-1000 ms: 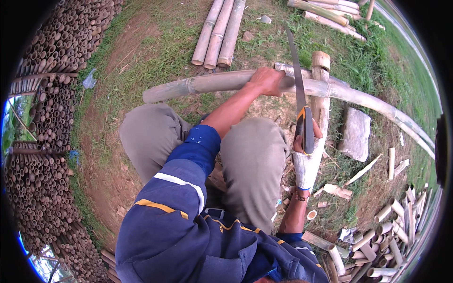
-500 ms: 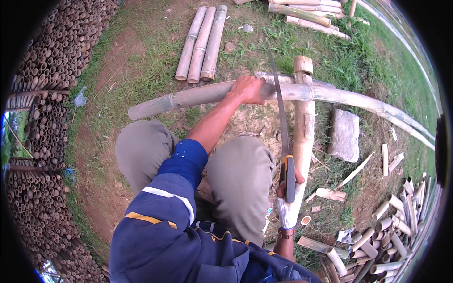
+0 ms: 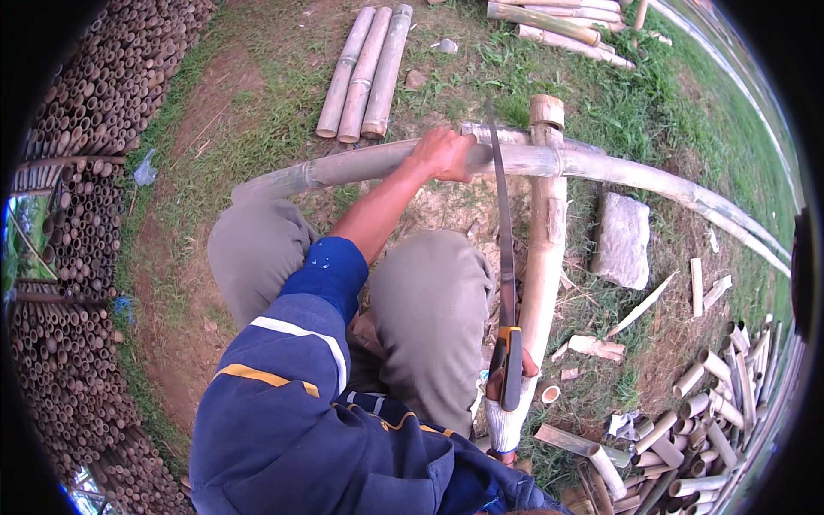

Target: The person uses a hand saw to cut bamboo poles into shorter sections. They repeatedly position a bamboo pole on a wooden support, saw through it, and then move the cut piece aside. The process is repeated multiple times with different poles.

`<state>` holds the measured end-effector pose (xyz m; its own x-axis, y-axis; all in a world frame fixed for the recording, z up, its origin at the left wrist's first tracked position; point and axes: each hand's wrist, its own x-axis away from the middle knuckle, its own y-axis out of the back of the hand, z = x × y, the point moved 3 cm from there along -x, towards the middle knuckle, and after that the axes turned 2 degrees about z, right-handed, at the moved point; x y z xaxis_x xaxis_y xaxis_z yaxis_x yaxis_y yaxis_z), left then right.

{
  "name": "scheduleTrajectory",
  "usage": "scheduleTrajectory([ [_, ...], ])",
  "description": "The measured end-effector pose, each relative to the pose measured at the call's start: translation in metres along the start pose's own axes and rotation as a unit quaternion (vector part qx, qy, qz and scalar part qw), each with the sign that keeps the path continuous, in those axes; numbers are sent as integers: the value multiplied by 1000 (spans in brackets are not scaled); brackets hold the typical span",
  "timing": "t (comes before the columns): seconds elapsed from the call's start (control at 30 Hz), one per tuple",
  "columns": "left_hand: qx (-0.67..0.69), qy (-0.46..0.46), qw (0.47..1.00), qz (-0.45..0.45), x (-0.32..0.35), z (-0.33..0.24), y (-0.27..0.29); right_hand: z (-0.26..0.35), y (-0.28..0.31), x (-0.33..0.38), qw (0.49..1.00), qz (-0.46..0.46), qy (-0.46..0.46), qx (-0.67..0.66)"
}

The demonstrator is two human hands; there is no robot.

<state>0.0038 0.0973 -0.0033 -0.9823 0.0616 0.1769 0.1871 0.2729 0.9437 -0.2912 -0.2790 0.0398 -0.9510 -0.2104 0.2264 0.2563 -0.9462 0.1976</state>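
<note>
A long bamboo pole (image 3: 352,168) lies crosswise in front of my knees. My left hand (image 3: 444,154) is closed around it, just left of the saw blade. My right hand (image 3: 506,382), with a white glove cuff at the wrist, grips the black and orange handle of a hand saw (image 3: 506,266). The long thin blade points away from me and crosses the pole just right of my left hand. To the right of the blade, the pole rests over an upright-looking bamboo post (image 3: 543,257) that has a notched end. How deep the blade sits in the pole cannot be made out.
Three cut bamboo lengths (image 3: 365,73) lie side by side beyond the pole. A grey stone block (image 3: 621,240) sits right of the post. Bamboo offcuts (image 3: 687,455) are heaped at lower right. Stacked bamboo (image 3: 77,369) fills the left side, and more poles (image 3: 549,26) lie at the back.
My right hand has drawn the saw back toward me, its handle now lower and slightly left. My left hand keeps its hold on the bamboo pole.
</note>
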Motion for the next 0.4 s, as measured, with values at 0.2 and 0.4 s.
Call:
scheduleTrajectory([
  [0.2, -9, 18, 999, -43, -10, 17, 7, 61, -45, -141, 991, 3, 117, 60],
  [0.4, -51, 5, 999, -20, -26, 19, 22, 75, -81, -218, 986, 8, 158, 47],
])
